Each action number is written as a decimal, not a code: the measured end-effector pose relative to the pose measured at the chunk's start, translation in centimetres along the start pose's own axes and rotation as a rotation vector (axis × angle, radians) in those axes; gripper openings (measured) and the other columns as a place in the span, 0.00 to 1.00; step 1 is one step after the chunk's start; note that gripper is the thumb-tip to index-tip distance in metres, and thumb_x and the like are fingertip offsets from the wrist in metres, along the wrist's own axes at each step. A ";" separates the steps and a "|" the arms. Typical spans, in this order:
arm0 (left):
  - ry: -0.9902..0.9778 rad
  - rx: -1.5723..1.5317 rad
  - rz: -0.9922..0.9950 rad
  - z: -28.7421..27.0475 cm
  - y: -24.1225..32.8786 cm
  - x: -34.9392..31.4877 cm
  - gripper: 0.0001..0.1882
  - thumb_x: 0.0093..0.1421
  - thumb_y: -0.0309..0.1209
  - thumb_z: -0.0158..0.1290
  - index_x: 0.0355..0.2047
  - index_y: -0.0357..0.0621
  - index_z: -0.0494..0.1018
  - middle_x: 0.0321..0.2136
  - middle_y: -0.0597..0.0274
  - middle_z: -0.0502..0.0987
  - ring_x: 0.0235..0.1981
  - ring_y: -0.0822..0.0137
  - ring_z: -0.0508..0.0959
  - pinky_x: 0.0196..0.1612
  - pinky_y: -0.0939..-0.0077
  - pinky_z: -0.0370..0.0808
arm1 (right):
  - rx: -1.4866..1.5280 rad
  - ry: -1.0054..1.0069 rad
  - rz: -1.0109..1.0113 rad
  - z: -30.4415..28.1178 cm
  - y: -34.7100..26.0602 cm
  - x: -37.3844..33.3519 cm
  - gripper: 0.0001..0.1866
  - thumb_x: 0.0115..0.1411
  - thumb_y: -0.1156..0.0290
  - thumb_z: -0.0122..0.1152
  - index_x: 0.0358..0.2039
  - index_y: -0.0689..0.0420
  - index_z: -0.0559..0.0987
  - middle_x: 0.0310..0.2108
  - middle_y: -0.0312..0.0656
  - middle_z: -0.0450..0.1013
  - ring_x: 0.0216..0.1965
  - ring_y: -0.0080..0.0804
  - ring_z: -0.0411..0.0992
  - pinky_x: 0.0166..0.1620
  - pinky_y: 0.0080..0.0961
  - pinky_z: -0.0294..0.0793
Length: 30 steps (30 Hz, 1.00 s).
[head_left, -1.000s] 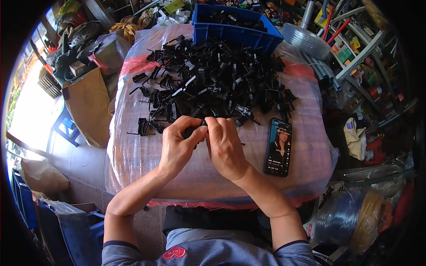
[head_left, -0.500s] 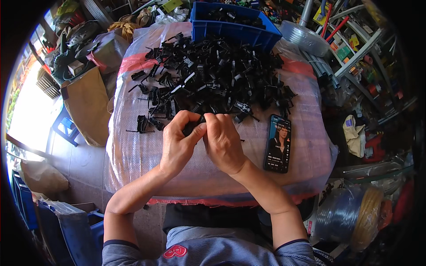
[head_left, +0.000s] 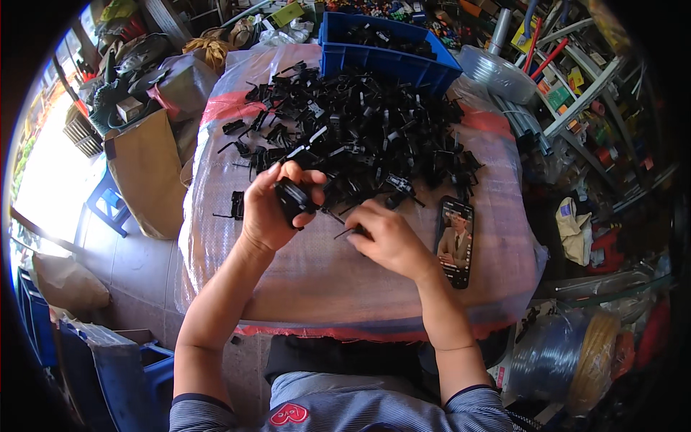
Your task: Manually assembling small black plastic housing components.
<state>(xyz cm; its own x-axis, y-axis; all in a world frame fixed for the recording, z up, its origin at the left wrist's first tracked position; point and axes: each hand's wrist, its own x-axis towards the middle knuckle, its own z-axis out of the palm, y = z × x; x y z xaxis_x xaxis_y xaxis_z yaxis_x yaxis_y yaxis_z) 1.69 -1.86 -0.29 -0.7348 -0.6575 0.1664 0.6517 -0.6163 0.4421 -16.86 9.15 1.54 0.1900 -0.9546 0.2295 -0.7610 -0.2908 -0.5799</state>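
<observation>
My left hand is closed round a black plastic part, raised over the near-left side of the heap, its dark face toward me. To its right, my right hand pinches a thin black strip that juts out from the fingertips; a cable tie or a lead, I cannot tell which. Beyond both hands spreads a heap of black plastic parts with thin tails, a few with light silvery patches. A single part lies apart, left of my left hand.
A woven plastic sheet covers the work surface. By my right forearm lies a phone with its screen lit. A blue crate holding black parts stands at the back. Coiled clear tubing and a wrapped spool are on the right.
The hands, together half a second ago, are now apart. My left hand has turned up and moved left with the black part; my right hand has moved right and lower. The phone picture differs.
</observation>
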 end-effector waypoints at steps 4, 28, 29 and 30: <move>0.077 0.079 -0.070 0.0 -0.8 -0.1 0.09 0.56 0.38 0.49 0.30 0.47 0.65 0.29 0.54 0.72 0.25 0.59 0.75 0.10 0.83 0.63 | 0.547 0.200 0.038 -1.0 0.3 0.5 0.07 0.55 0.79 0.55 0.35 0.62 0.72 0.40 0.39 0.68 0.33 0.22 0.71 0.39 0.16 0.70; 0.278 1.017 -0.078 4.3 -2.6 -1.3 0.15 0.50 0.31 0.60 0.38 0.40 0.75 0.23 0.71 0.71 0.18 0.83 0.66 0.17 0.89 0.61 | 0.736 0.530 0.126 0.2 -0.8 0.5 0.10 0.56 0.74 0.58 0.36 0.62 0.69 0.31 0.37 0.72 0.30 0.20 0.72 0.33 0.17 0.76; 0.279 1.017 -0.076 4.1 -2.7 -1.3 0.15 0.50 0.31 0.60 0.38 0.40 0.75 0.23 0.71 0.71 0.18 0.83 0.66 0.17 0.89 0.61 | 0.775 0.509 0.166 0.2 -1.1 0.5 0.10 0.56 0.73 0.58 0.36 0.62 0.69 0.30 0.37 0.72 0.28 0.19 0.72 0.31 0.16 0.75; 0.280 1.082 -0.033 4.0 -2.8 -1.4 0.16 0.50 0.32 0.60 0.38 0.39 0.75 0.23 0.70 0.71 0.18 0.83 0.66 0.17 0.89 0.62 | 0.813 0.486 0.207 0.0 -1.4 0.5 0.10 0.56 0.72 0.59 0.35 0.62 0.69 0.29 0.38 0.71 0.27 0.18 0.71 0.29 0.14 0.74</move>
<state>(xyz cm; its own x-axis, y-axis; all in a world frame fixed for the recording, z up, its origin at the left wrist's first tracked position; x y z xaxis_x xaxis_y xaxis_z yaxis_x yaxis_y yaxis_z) 0.13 2.50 1.74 -0.5916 -0.8063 -0.0031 0.0254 -0.0225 0.9994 -15.69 9.05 2.43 -0.3158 -0.9142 0.2540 -0.0547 -0.2497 -0.9668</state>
